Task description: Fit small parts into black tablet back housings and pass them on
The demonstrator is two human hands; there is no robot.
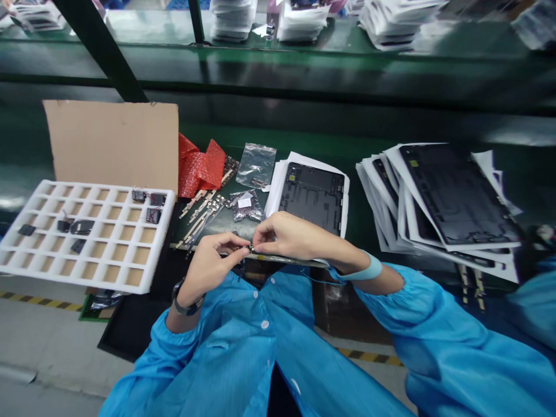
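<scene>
Both hands meet at the bench's front edge, fingertips pinched together. Between them sits a small dark electronic part [250, 248], mostly covered by the fingers. My left hand [214, 260] has thumb and forefinger closed on its left side. My right hand [290, 236] comes in from the right, closed on the other side, a blue band round its wrist. Just beyond the right hand, a black tablet back cover [313, 194] lies on white sheets. Beyond the left hand lie thin gold-and-black circuit strips [200, 223] and a clear bag of small parts [246, 205].
At left, a white compartment tray [87, 279] holds several black parts, with a cardboard sheet [115, 142] behind. Red bubble wrap [202, 168] and a flat clear bag [257, 164] lie mid-bench. Stacked black covers [460, 197] stand right. White stacks [233, 20] line the shelf.
</scene>
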